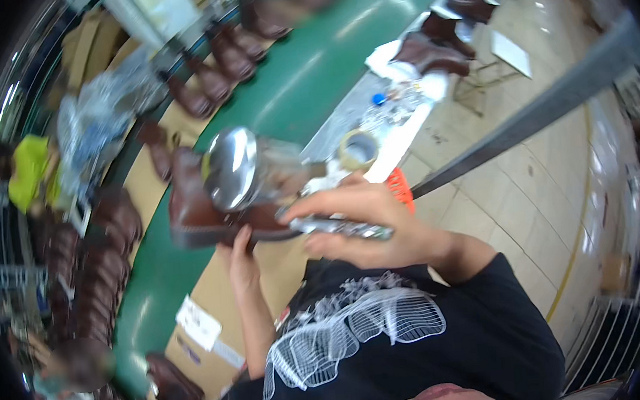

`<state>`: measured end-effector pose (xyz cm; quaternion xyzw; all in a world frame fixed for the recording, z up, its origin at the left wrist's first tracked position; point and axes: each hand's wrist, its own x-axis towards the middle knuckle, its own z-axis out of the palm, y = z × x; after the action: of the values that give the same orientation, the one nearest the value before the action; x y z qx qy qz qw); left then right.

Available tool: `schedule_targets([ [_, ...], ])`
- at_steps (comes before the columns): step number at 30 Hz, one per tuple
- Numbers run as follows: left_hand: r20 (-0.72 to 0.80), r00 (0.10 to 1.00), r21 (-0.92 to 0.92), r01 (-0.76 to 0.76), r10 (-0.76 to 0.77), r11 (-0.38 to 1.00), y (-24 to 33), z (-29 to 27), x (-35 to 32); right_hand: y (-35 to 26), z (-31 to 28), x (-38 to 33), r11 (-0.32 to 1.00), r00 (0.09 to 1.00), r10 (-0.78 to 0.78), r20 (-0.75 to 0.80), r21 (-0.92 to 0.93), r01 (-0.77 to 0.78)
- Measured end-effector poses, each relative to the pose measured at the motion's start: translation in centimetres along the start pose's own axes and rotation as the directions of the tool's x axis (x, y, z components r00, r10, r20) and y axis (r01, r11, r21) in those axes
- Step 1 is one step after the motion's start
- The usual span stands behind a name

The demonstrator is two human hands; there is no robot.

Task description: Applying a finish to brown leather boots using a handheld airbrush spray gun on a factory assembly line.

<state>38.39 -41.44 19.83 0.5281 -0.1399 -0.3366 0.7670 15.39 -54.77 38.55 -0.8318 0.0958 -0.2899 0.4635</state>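
My left hand [242,265] grips the sole of a brown leather boot [192,199] from below, its thumb up along the side. In my right hand [381,218] is a slim silver pen-like tool [345,228], pinched with its front end at the boot's toe; I cannot tell whether it touches. A round shiny metal piece [233,169] with a see-through part beside it hangs over the boot's middle and hides some of it.
A green conveyor belt [273,83] carries rows of brown boots [229,53]. On the grey side table [329,124] lie a tape roll [359,149] and more boots [432,52]. A grey metal post [530,104] slants at the right; an orange item [399,186] sits beside my right hand.
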Motion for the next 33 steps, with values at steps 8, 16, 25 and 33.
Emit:
schedule_targets([
  [8,-0.019,1.000,-0.151,-0.021,0.018,0.988,-0.2,0.5,-0.2,0.2,-0.9,-1.1,0.988,0.993,0.113,-0.019,0.105,-0.110],
  [16,-0.069,0.998,-0.067,-0.018,0.013,0.998,-0.1,0.0,-0.7,-0.6,0.2,-0.5,0.982,0.988,0.129,-0.081,0.151,-0.116],
  [25,-0.034,0.999,-0.075,0.020,-0.022,0.997,0.2,0.0,-0.7,0.0,0.1,0.0,0.985,0.981,0.171,-0.087,0.047,-0.167],
  [33,0.059,0.997,-0.132,0.054,-0.047,0.990,-0.6,-1.1,-0.5,0.2,-1.0,-0.3,0.960,0.951,0.249,-0.182,0.175,-0.218],
])
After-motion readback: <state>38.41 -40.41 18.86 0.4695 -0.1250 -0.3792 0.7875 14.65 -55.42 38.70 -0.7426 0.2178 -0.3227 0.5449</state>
